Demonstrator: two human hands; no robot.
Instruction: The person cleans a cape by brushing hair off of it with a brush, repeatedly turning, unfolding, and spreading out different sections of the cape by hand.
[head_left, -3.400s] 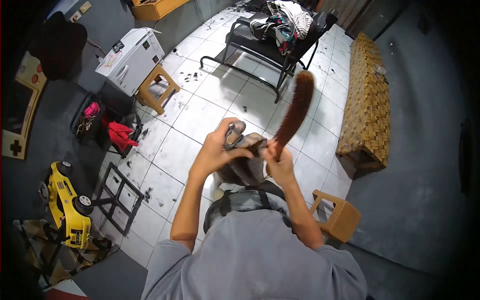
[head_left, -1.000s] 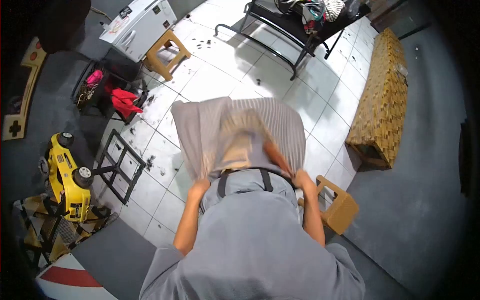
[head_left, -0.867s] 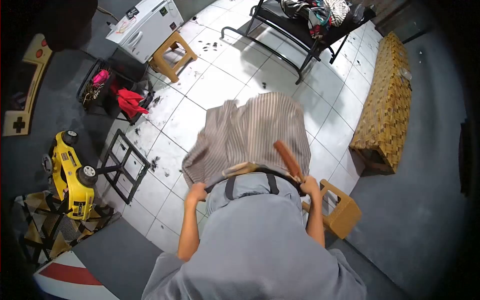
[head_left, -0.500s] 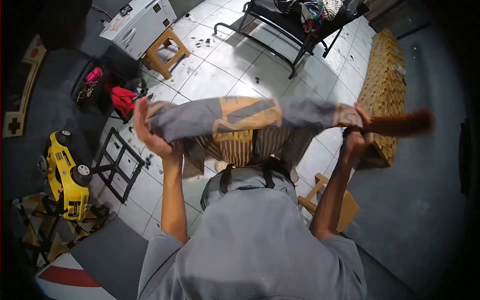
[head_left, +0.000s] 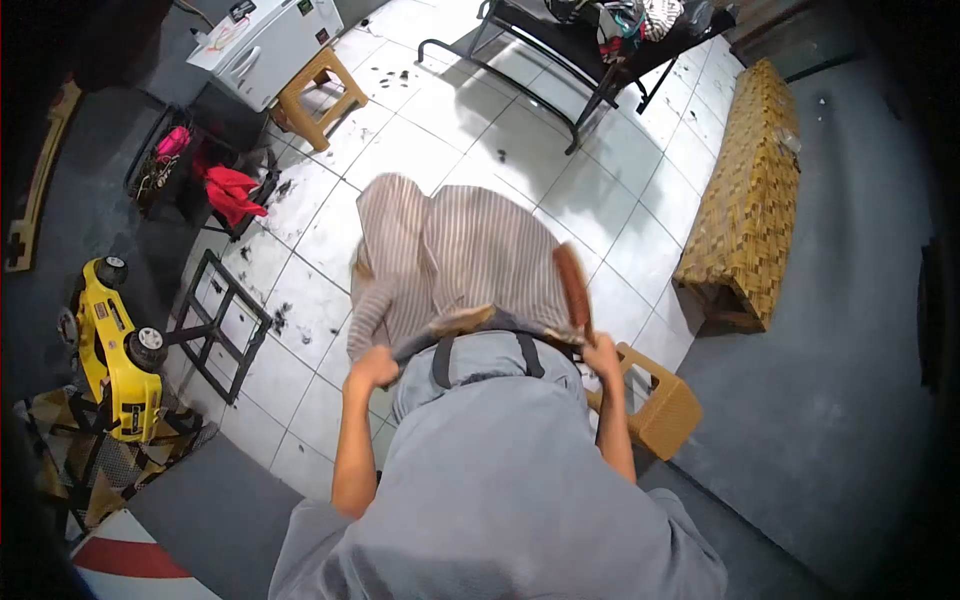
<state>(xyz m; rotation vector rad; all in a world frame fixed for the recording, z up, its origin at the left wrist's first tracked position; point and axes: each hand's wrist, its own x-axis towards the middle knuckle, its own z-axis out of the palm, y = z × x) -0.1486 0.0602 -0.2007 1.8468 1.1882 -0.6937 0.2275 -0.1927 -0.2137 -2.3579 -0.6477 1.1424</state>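
A large beige-and-grey striped cloth (head_left: 490, 240) billows over the floor in front of my body, with some grey and orange print along its near edge. My left hand (head_left: 372, 368) is closed on the left end of that edge. At the other end, my right hand (head_left: 602, 358) is closed on the cloth too. From my right hand a long reddish-brown brush-like thing (head_left: 572, 285) sticks up, blurred by motion. The fingertips of both hands are partly hidden.
A tan stool (head_left: 665, 415) stands close by my right arm. Farther right is a woven bench (head_left: 745, 210). To the left are a yellow toy car (head_left: 110, 345) and a black metal frame (head_left: 255, 350). Dark tufts lie on the white tiles; a black-framed chair (head_left: 540, 95) stands ahead.
Both hands have come down and inward, closer to my waist. The cloth, earlier stretched across at height with its printed side showing, now billows out striped side up. The brown thing now points upward.
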